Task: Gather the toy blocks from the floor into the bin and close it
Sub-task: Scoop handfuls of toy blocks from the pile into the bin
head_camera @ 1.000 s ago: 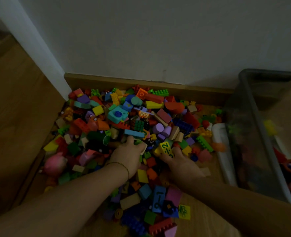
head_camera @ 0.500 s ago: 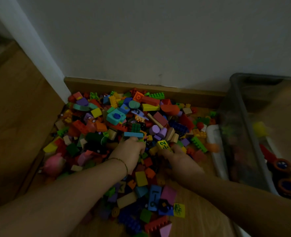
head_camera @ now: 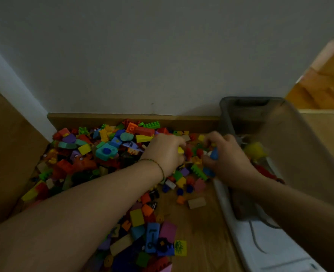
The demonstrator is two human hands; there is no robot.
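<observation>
Mid-scoop: gripped multicoloured plastic toy blocks [head_camera: 194, 154] w/ L hand [head_camera: 166, 152] & R hand [head_camera: 228, 157], left of translucent grey plastic bin [head_camera: 250, 98]. Next prob. needed lift over rim.

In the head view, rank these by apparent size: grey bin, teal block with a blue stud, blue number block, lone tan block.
1. grey bin
2-3. blue number block and teal block: they look alike, and the number block lies nearer the camera, so unranked
4. tan block

Two hands [head_camera: 167, 152] [head_camera: 229, 161], one bin [head_camera: 231, 114], many blocks [head_camera: 105, 152]
</observation>
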